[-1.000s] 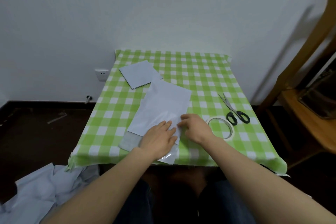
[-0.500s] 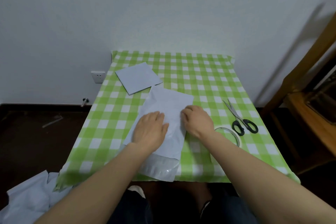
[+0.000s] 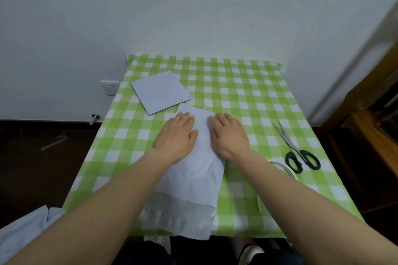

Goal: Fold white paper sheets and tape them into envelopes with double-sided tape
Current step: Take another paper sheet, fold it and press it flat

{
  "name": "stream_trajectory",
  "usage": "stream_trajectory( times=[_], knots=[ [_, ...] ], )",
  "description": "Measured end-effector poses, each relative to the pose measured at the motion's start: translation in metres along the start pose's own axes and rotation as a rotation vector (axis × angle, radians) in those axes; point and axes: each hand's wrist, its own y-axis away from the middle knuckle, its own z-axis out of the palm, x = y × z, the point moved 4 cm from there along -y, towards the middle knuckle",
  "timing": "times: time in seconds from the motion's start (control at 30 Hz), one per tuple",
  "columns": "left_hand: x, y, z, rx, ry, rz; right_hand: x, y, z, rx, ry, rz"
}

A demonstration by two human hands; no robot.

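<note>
Both palms press flat with straight fingers, gripping nothing: the left hand point(image 3: 176, 135) and right hand point(image 3: 229, 135) lie side by side on the far half of a long white paper sheet point(image 3: 200, 170), flattening it. This thin, matte sheet is narrow, apparently doubled lengthwise. It runs from the middle of the green-and-white checked tablecloth point(image 3: 247, 92) to the near edge, where its end hangs over. A soft wrinkle shows below the wrists. Under the near end lies a translucent glossy layer point(image 3: 176, 215); what it is I cannot tell.

I judge this envelope to be early on: the long fold is being creased, and the cross fold and taping look undone. Near the far left corner lies a flat square packet of folded white paper point(image 3: 160, 91), crisp-edged and layered, probably finished work.

By the right edge rest black-handled steel scissors point(image 3: 295, 150), blades closed. Just nearer is a clear ring of double-sided tape point(image 3: 288, 170), half hidden by the right forearm. On the floor off the near left corner sits a loose heap of white sheets point(image 3: 23, 228), so more envelopes likely remain.
</note>
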Motion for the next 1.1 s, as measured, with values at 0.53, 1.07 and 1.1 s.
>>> stream_trajectory(
  times=[0.53,1.07,1.1],
  knots=[
    [-0.033,0.091,-0.009,-0.096,0.278,-0.397,-0.017,0.09,-0.008,-0.234,-0.265,-0.363],
    [-0.053,0.149,-0.024,0.143,0.551,-0.229,-0.014,0.155,-0.011,-0.094,-0.563,-0.181],
    [-0.057,0.151,-0.022,0.109,0.527,-0.146,-0.008,0.156,-0.013,-0.087,-0.672,-0.119]
  ],
)
